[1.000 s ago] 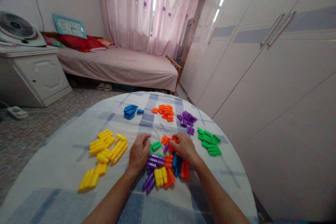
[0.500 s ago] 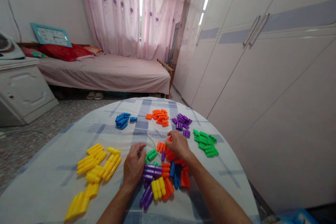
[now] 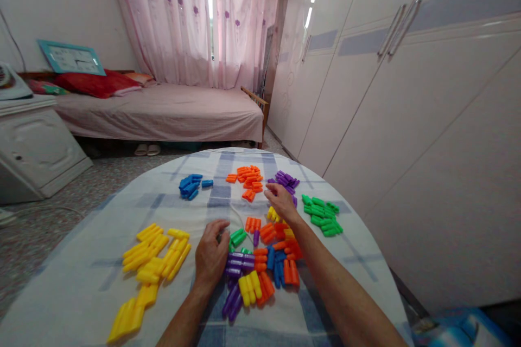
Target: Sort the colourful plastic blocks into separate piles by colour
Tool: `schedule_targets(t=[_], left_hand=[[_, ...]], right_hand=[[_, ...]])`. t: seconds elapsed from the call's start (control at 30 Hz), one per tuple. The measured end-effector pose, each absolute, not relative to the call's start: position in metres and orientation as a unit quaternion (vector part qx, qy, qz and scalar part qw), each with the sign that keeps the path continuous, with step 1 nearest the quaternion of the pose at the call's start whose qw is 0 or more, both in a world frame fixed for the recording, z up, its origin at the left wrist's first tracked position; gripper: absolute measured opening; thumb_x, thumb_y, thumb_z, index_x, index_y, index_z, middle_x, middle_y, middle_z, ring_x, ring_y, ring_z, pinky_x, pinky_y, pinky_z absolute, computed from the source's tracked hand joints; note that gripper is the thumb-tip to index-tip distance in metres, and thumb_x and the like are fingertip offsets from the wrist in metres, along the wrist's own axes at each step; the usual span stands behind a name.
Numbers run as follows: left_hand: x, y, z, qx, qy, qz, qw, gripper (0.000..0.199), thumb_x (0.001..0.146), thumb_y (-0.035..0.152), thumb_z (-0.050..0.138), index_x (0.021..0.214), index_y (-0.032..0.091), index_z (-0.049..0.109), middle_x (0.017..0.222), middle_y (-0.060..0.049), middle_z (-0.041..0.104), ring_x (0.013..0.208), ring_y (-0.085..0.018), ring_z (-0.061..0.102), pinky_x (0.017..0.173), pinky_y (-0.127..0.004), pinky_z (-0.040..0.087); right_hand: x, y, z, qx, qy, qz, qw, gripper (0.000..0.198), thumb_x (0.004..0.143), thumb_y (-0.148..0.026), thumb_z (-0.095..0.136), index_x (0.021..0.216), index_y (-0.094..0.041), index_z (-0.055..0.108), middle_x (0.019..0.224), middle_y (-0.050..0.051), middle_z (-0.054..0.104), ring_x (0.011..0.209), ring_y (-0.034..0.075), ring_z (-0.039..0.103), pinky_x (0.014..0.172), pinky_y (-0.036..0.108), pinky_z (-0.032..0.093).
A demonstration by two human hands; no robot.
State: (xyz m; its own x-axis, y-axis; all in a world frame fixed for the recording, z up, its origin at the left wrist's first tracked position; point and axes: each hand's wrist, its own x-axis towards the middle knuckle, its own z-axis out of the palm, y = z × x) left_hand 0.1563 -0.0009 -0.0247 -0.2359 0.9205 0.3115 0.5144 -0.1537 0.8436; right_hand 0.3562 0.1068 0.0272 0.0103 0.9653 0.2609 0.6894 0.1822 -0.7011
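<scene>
My right hand (image 3: 280, 200) hovers between the orange pile and the mixed pile, fingers stretched forward with nothing in them. Just left of its fingertips lies an orange plastic tube block (image 3: 249, 195), at the near edge of the orange pile (image 3: 249, 174). The purple pile (image 3: 286, 179) is partly behind that hand. My left hand (image 3: 211, 252) rests on the cloth, fingers loosely bent and apart, beside green tube blocks (image 3: 237, 237) and purple ones (image 3: 240, 263). The mixed pile between my forearms also holds yellow (image 3: 250, 288), orange (image 3: 291, 272) and blue blocks (image 3: 278, 271).
A yellow pile (image 3: 154, 257) spreads over the left of the round table, whose checked cloth (image 3: 73, 293) covers it. A blue pile (image 3: 189, 187) lies at the back left, a green pile (image 3: 323, 214) at the right. Beyond stand a bed (image 3: 175, 111) and a wardrobe (image 3: 407, 135).
My right hand has moved from the mixed pile away toward the orange pile. An orange block now lies at that pile's near edge. Yellow blocks beneath my right wrist have come into view.
</scene>
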Motion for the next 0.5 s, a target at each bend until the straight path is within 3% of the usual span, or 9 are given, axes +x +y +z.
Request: schedule_targets(t=[0.3,0.5], left_hand=[[0.156,-0.002,-0.025,0.588,0.615,0.489,0.189,0.025,0.079,0.032,0.047,0.091,0.021,0.065,0.102,-0.006,0.065,0.097,-0.022,0.061,0.087,-0.035,0.048],[0.155,-0.003,-0.024,0.595,0.617,0.478,0.193,0.026,0.079,0.033,0.046,0.093,0.02,0.065,0.103,-0.006,0.064,0.096,-0.021,0.061,0.086,-0.034,0.048]], right_hand=[[0.413,0.036,-0.017,-0.613,-0.63,0.21,0.428,0.033,0.08,-0.034,0.05,0.103,-0.016,0.065,0.105,0.01,0.067,0.095,0.021,0.062,0.088,0.037,0.047],[0.407,0.026,-0.012,-0.6,-0.658,0.189,0.413,0.03,0.084,-0.037,0.045,0.091,-0.018,0.066,0.093,0.006,0.067,0.09,0.019,0.06,0.085,0.033,0.044]])
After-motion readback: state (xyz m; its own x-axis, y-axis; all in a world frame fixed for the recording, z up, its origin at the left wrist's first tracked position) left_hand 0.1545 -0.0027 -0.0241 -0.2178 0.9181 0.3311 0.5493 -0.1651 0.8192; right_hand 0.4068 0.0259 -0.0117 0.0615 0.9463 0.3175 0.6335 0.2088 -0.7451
